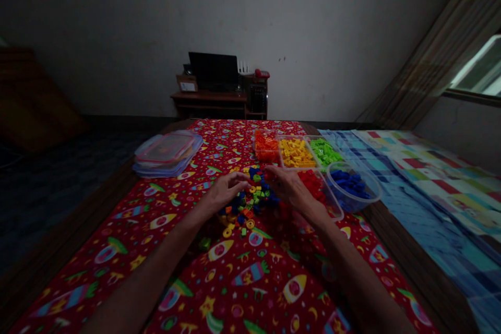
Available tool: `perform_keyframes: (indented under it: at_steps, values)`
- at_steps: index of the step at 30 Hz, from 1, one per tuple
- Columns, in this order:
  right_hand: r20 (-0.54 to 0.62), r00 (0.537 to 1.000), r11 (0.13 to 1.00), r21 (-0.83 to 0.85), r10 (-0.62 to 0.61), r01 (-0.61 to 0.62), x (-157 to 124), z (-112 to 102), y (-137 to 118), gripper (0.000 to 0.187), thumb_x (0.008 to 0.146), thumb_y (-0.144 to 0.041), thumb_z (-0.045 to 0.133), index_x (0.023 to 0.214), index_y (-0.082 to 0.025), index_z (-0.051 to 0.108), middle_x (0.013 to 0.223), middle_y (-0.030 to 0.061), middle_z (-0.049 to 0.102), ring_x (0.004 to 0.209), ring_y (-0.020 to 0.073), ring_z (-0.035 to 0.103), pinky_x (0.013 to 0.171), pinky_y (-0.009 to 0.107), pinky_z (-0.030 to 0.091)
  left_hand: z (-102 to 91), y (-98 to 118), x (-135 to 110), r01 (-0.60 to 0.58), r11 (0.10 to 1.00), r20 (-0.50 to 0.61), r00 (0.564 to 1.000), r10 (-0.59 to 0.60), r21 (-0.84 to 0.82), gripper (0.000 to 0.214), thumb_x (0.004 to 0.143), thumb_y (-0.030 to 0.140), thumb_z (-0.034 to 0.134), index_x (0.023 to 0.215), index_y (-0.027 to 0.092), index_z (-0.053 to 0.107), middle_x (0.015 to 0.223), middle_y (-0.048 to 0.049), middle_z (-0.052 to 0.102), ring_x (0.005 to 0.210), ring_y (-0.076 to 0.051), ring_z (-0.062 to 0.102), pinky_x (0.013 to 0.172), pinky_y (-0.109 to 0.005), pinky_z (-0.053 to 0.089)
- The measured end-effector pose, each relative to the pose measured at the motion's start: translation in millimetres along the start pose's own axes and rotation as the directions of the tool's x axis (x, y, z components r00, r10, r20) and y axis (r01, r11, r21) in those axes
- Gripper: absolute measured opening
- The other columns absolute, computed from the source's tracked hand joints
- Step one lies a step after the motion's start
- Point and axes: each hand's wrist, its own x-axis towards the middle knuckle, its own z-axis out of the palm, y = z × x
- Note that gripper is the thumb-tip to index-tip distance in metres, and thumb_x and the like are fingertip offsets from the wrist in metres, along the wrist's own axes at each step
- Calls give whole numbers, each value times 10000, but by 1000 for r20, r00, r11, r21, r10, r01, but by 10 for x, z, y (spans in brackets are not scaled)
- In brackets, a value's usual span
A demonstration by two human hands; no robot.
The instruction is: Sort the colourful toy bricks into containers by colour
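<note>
A mixed pile of small plastic building blocks [256,195] in blue, green, yellow and orange lies on the red patterned tablecloth [250,297]. At the pile's left side is my left hand [225,191], its thumb and fingers apart, with nothing visible in it. Over the right side of the pile is my right hand [288,186], its fingers curled together and pointing down. Whatever is between those fingertips is too dark to make out. Just beyond my right wrist sits a clear box of red blocks [313,185], partly hidden by the hand and forearm.
Clear boxes of orange blocks [266,146], yellow blocks [296,153] and green blocks [324,152] stand behind. A round tub of blue blocks [350,183] is at the right. Stacked lids [168,154] lie at left. A bed [426,193] adjoins the table's right side.
</note>
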Motion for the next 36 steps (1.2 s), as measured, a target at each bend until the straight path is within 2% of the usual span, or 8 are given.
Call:
perform_keyframes:
  at_steps: [3, 7, 10, 13, 16, 19, 29, 36]
  values:
    - [-38, 982, 971, -147, 186, -190, -71, -330, 231, 227, 878, -168, 494, 1079, -160, 600, 858, 76, 685, 730, 166, 616, 652, 249, 427, -207, 117, 4, -82, 979, -79, 992, 99, 187, 437, 703, 585, 595, 871, 186, 660, 869, -55, 721, 831, -226, 652, 754, -323, 508]
    - [-35, 934, 881, -321, 356, -348, -243, -616, 564, 216, 838, -176, 524, 1015, -162, 646, 810, 73, 690, 710, 177, 616, 649, 263, 434, -494, 139, -101, -93, 927, -16, 994, 106, 363, 474, 737, 596, 536, 941, 193, 681, 938, -63, 725, 844, -227, 660, 754, -318, 520]
    - [-38, 939, 892, -301, 342, -337, -320, -688, 660, 292, 839, -242, 561, 1113, -167, 629, 930, 100, 702, 802, 199, 638, 701, 292, 467, -632, -42, -369, -102, 844, 45, 995, 92, 526, 473, 754, 589, 532, 1017, 226, 683, 1060, -70, 707, 968, -256, 639, 844, -342, 504]
    - [-168, 938, 907, -252, 303, -338, -294, -716, 605, 291, 884, -269, 509, 1124, -153, 627, 939, 127, 710, 822, 212, 656, 742, 326, 485, -694, -342, -806, -79, 774, 83, 996, 34, 628, 546, 770, 549, 568, 1243, 278, 584, 1248, -77, 620, 1084, -272, 601, 899, -350, 484]
    - [-235, 933, 913, -241, 274, -329, -221, -725, 500, 254, 898, -251, 482, 1065, -157, 648, 855, 119, 721, 780, 216, 666, 735, 330, 487, -663, -621, -1210, -6, 725, 115, 988, -101, 689, 703, 717, 508, 651, 1370, 332, 454, 1297, -86, 574, 1074, -292, 613, 837, -350, 518]
    - [-230, 943, 924, -243, 240, -294, -175, -697, 429, 236, 894, -251, 487, 1028, -158, 657, 821, 107, 718, 734, 212, 659, 688, 311, 476, -533, -771, -1344, 0, 729, 84, 993, -79, 684, 678, 741, 426, 650, 1380, 345, 438, 1339, -86, 547, 1147, -308, 574, 884, -374, 507]
    - [-44, 979, 929, -309, 199, -203, -164, -480, 209, 192, 871, -171, 501, 1017, -168, 626, 751, 71, 645, 676, 185, 563, 643, 277, 381, -2, -686, -499, -211, 794, 61, 975, 215, 570, 503, 814, 308, 591, 1307, 257, 503, 1265, -85, 591, 1143, -264, 561, 958, -393, 469]
    - [127, 976, 933, -337, 179, -128, -102, -339, -34, 186, 856, -85, 449, 924, -154, 608, 723, 51, 589, 591, 140, 438, 576, 265, 281, 49, -510, -25, -312, 806, 85, 946, 313, 503, 438, 780, 209, 599, 1217, 221, 576, 1037, -63, 635, 908, -193, 619, 802, -309, 506]
